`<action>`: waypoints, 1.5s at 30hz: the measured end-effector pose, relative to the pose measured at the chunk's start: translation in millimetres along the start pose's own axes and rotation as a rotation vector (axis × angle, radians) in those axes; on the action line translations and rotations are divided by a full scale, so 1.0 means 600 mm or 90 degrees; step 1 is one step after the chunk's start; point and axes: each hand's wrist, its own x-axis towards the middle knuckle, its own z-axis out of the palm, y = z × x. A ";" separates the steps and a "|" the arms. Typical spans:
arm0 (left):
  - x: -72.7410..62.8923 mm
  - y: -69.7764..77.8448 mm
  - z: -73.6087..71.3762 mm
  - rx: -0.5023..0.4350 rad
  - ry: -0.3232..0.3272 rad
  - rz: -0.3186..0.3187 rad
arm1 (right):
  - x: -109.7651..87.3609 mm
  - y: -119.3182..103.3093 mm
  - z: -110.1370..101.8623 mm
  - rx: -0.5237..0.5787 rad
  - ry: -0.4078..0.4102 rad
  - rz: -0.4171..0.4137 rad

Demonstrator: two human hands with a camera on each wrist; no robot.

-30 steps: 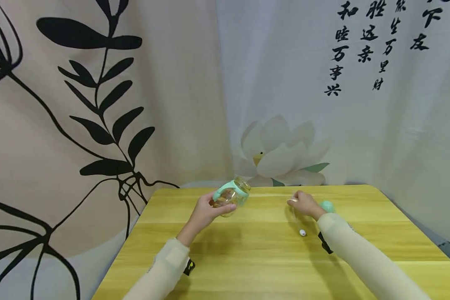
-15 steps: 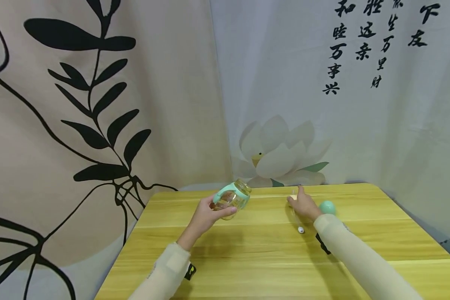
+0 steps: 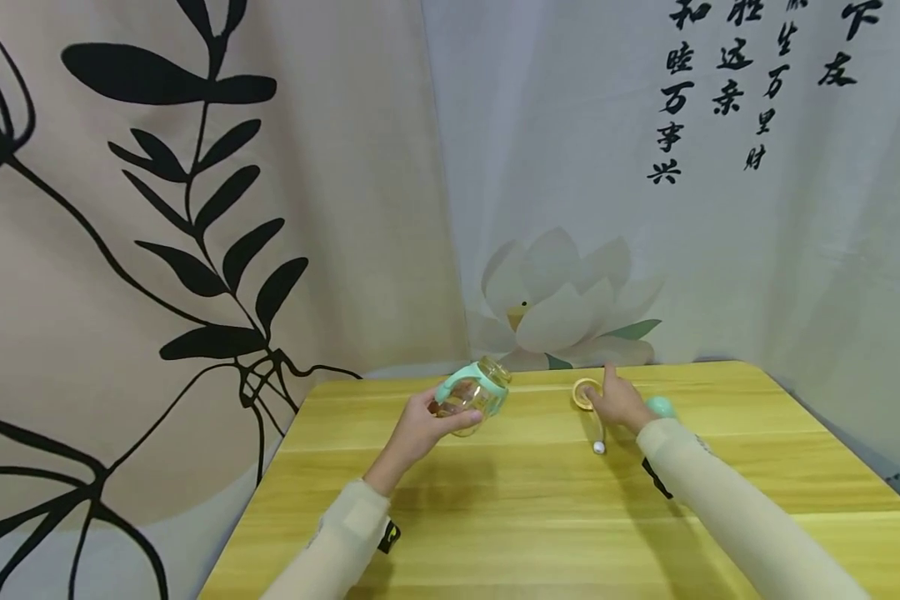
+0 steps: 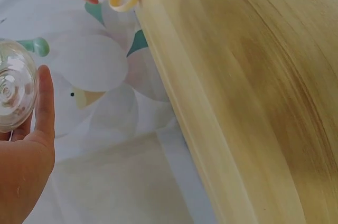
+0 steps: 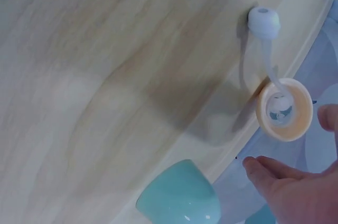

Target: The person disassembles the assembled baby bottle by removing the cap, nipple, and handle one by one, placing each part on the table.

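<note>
My left hand (image 3: 422,419) grips a clear amber-tinted baby bottle (image 3: 465,417) with a mint-green handle band (image 3: 487,385). The bottle is tilted, its open neck pointing up and right. Its clear round base (image 4: 11,89) shows in the left wrist view. My right hand (image 5: 296,189) is beside a pale yellow bottle collar (image 5: 303,109), thumb and fingers spread apart from it. The collar stands on its side near the table's far edge, its hollow underside in view. From it runs a clear straw (image 5: 269,60) ending in a white weight (image 5: 263,22).
A mint-green domed bottle cap (image 5: 179,195) stands on the table just right of my right hand. The wooden table (image 3: 510,517) ends at its far edge close behind the collar. Behind it hangs a printed cloth (image 3: 367,208) with plants and lettering.
The right hand's fingers have loosened from the collar, which has turned so that its ring opening shows. The left hand keeps the bottle at nearly the same tilt.
</note>
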 end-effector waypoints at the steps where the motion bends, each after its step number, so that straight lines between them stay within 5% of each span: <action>1: 0.001 0.002 0.001 -0.001 0.000 0.001 | -0.002 0.000 -0.004 -0.004 0.001 -0.002; 7: 0.011 0.009 0.014 -0.002 -0.004 0.001 | -0.025 -0.004 -0.022 -0.024 0.008 -0.030; 16: 0.034 0.029 0.048 -0.018 -0.037 0.033 | -0.080 -0.042 -0.022 0.013 0.160 -0.153; 18: 0.039 0.033 0.053 -0.022 -0.041 0.040 | -0.095 -0.063 -0.018 0.059 0.143 -0.179; 23: 0.049 0.035 0.071 -0.041 -0.043 0.054 | -0.130 -0.108 -0.015 0.292 -0.016 -0.188; 26: 0.049 0.035 0.079 -0.059 -0.043 0.052 | -0.137 -0.132 -0.015 0.380 -0.069 -0.183; 36: 0.052 0.031 0.087 -0.083 -0.033 0.062 | -0.132 -0.170 -0.013 0.485 -0.012 -0.163; 45: 0.060 0.024 0.085 -0.103 -0.014 0.010 | -0.126 -0.180 -0.005 0.518 0.057 -0.146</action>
